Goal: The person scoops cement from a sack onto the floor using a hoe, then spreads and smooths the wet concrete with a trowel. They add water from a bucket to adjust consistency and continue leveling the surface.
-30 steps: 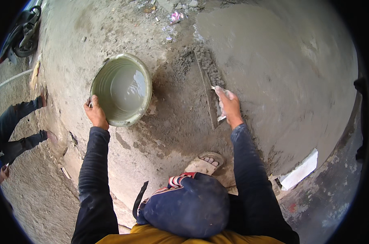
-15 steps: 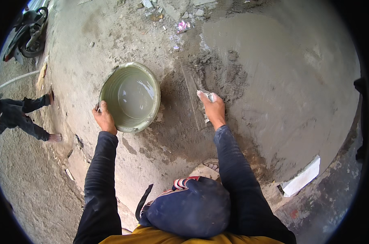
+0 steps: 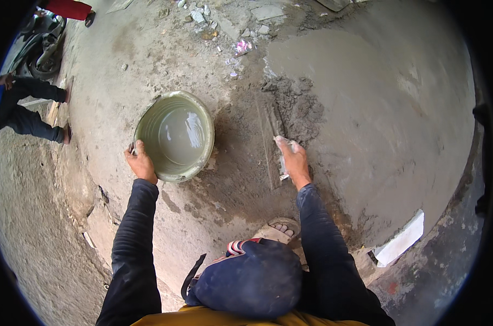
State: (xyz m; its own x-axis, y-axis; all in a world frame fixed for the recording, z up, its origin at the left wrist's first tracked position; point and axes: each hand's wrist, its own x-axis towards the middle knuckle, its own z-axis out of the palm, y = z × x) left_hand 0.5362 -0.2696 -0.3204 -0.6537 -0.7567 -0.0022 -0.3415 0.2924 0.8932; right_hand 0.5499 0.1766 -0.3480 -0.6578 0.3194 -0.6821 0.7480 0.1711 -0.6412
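My left hand (image 3: pixel 142 163) is closed on the left rim of a round green bucket (image 3: pixel 203 157). Cloudy water (image 3: pixel 178 136) lies in the bottom of it and reflects the light. To the right, my right hand (image 3: pixel 295 162) is wrapped round the handle of a plastering trowel (image 3: pixel 269 144), whose long flat blade runs away from me. Its blade lies along the left edge of a lumpy heap of wet mortar (image 3: pixel 301 108). Beyond the hand spreads a smoothed grey mortar surface (image 3: pixel 382 119).
Rubble pieces (image 3: pixel 197 15) and a pink scrap (image 3: pixel 242 47) lie at the far side. A person in dark trousers (image 3: pixel 29 117) stands at the left, near a motorcycle (image 3: pixel 46 51). Near right is a white board (image 3: pixel 401 239). My sandalled foot (image 3: pixel 281 228) stands close below the trowel.
My right hand and the trowel have shifted right and a little toward me. The person at the left has moved farther away, and a red garment has come into view at the far left.
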